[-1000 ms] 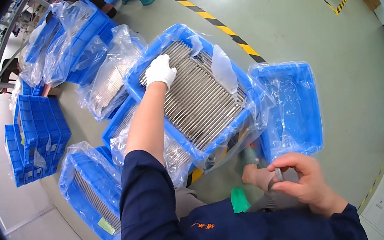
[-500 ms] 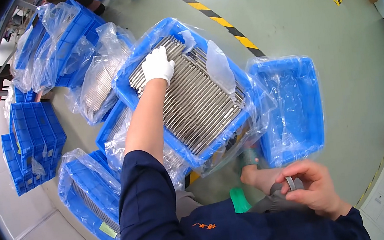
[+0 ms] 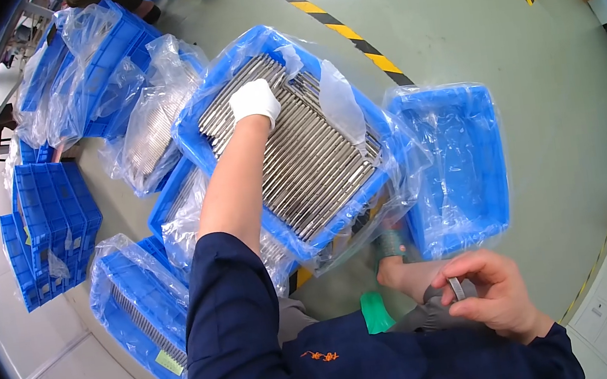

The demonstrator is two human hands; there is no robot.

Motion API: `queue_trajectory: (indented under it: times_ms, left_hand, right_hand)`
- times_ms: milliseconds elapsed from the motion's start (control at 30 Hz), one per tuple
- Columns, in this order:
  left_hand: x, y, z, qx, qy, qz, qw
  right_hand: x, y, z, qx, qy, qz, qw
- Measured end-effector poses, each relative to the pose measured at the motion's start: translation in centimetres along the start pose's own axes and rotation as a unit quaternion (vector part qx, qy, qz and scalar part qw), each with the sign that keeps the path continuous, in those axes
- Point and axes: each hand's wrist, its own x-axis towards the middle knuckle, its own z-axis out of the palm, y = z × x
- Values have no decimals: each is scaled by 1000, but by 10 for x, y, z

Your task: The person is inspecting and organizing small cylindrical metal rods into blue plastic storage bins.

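Shifted rightward, the left hand (image 3: 255,102) overlies rods (image 3: 309,160) partly covered by plastic (image 3: 340,102).

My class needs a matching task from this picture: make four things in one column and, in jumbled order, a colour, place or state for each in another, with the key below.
Column 1
1. Left hand
2. Right hand
3. Metal rods
4. Floor tape

Column 2
A. Lying side by side in a plastic-lined blue crate
B. Striped yellow and black
C. Bare, with a small grey piece between thumb and finger
D. In a white glove

Right pairs: 1-D, 2-C, 3-A, 4-B
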Motion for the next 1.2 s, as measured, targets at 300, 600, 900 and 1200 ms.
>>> queue_trajectory:
  times_ms: [300, 600, 900, 1200]
  left_hand:
    - [-15, 2, -5, -173, 30, -27, 984]
    - [-20, -1, -27, -637, -108, -71, 760]
    - [-154, 7, -107, -988, 52, -18, 147]
    - [-304, 20, -164, -984, 134, 93, 68]
  right_hand:
    - [-4, -5, -1, -12, -11, 4, 1000]
    - [-5, -2, 2, -25, -30, -16, 999]
    - [1, 10, 41, 203, -126, 54, 970]
    - [28, 19, 140, 253, -90, -90, 959]
